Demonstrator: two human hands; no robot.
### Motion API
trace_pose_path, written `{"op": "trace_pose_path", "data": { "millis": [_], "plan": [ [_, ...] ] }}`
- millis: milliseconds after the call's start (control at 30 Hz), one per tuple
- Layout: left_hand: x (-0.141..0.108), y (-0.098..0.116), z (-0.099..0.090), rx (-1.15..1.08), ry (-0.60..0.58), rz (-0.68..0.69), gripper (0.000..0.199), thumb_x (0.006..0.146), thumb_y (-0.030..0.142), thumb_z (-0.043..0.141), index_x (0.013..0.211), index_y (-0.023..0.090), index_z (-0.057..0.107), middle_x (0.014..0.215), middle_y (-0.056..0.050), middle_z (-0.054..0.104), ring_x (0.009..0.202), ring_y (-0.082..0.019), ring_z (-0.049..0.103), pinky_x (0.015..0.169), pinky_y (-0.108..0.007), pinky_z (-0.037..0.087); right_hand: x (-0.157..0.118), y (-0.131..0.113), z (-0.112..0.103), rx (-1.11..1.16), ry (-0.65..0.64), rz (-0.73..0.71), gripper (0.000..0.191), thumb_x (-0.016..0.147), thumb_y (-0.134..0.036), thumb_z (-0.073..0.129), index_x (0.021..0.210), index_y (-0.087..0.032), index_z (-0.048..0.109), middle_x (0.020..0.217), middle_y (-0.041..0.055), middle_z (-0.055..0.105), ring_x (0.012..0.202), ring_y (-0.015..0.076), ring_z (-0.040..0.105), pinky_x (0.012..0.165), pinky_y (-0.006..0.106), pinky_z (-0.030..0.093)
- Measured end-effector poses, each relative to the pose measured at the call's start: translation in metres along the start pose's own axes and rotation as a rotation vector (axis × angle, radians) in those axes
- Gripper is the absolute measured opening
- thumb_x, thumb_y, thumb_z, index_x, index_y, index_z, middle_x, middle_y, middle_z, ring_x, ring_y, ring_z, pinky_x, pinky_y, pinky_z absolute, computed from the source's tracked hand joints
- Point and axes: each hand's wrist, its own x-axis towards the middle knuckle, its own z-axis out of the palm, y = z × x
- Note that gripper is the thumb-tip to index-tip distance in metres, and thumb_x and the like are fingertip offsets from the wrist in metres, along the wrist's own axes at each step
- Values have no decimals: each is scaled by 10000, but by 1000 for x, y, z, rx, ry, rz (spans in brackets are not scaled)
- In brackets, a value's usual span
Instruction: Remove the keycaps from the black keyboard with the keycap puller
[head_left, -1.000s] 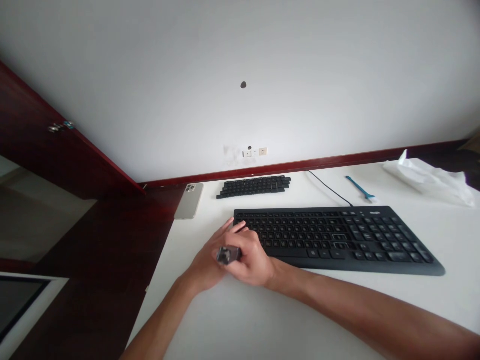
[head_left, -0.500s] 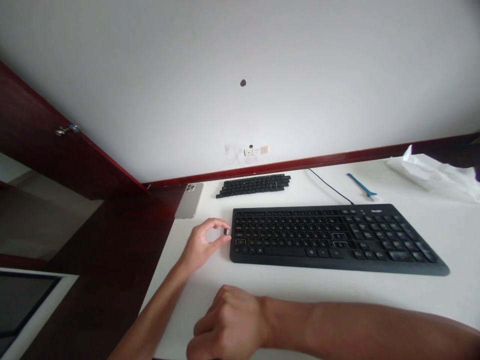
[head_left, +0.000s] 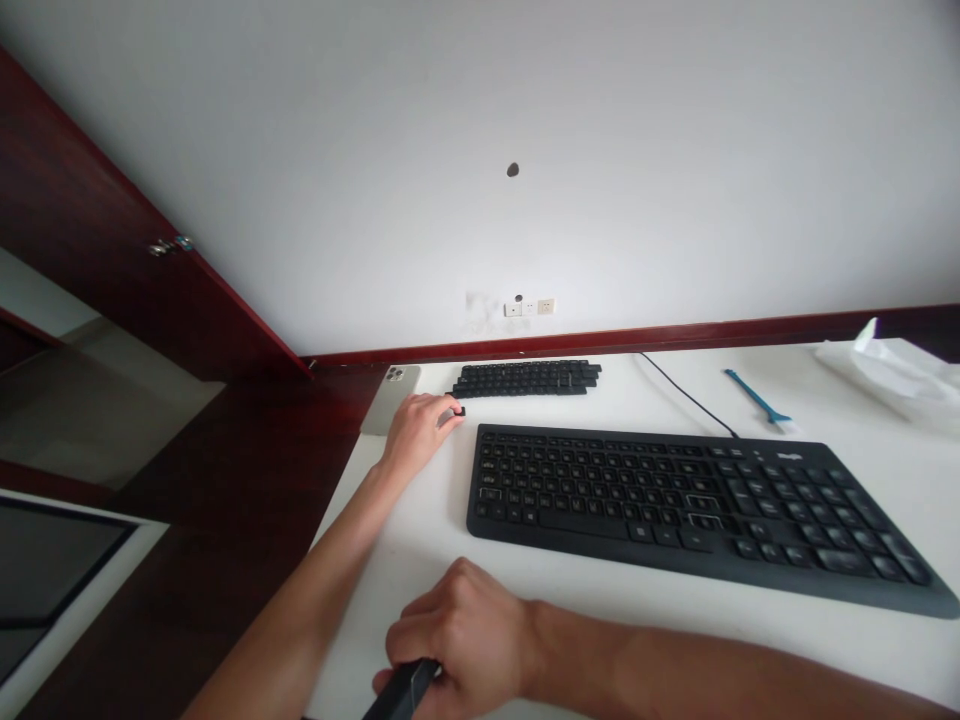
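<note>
My left hand [head_left: 421,428] pinches a small black keycap [head_left: 460,411] between thumb and fingertips, just below the left end of the rows of loose black keycaps [head_left: 525,379]. The black keyboard [head_left: 585,480] lies to its right, with many key positions bare of caps on the left and middle part. My right hand [head_left: 461,640] is closed around a black object [head_left: 405,690] near the front edge; its lower part is cut off by the frame.
A phone [head_left: 386,402] lies at the desk's back left corner, partly behind my left hand. A blue tool [head_left: 757,397], a cable [head_left: 690,396] and a white plastic bag [head_left: 892,375] are at the back right. Behind the desk stands a wall.
My left hand has moved from the keyboard's left edge back toward the loose keycaps, keycap still pinched. The black object in my right hand has come into sight. The view has shifted.
</note>
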Motion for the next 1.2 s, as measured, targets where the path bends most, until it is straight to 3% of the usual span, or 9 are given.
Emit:
{"op": "trace_pose_path", "data": {
  "millis": [167,367,567,867,1200],
  "plan": [
    [-7,-6,2,-72,7,-33,59,949,222,715,994,253,736,1055,-20,786,1026,-234,700,968,-374,509,-3,3,-1,25,-58,2,317,937,-477,678,772,-228,575,699,-42,681,571,112,602,516,256,357],
    [-4,-13,3,-169,68,-37,96,917,146,712,939,232,749,1062,-16,787,1059,-219,700,994,-368,524,-5,5,-1,109,4,-6,274,1007,-481,613,892,-236,654,767,-40,715,621,116,621,591,266,384],
    [-3,-18,9,-160,98,-25,90,915,165,739,927,247,776,1000,-23,765,974,-216,699,894,-350,543,-4,6,-2,122,-6,10,262,1007,-496,621,961,-246,683,797,-46,722,639,111,619,601,261,383],
    [-1,-20,13,-146,129,-29,105,916,157,741,950,253,766,1002,-9,747,949,-204,706,850,-331,550,-1,1,-6,82,3,52,233,953,-418,679,828,-226,639,720,-41,686,590,110,597,563,257,370],
    [2,-20,15,-101,135,-41,181,920,123,692,995,262,780,1087,-26,666,1014,-209,677,920,-342,534,2,-3,-7,89,85,75,352,959,-397,605,674,-221,498,626,-44,620,505,101,517,498,267,328]
  ]
}}
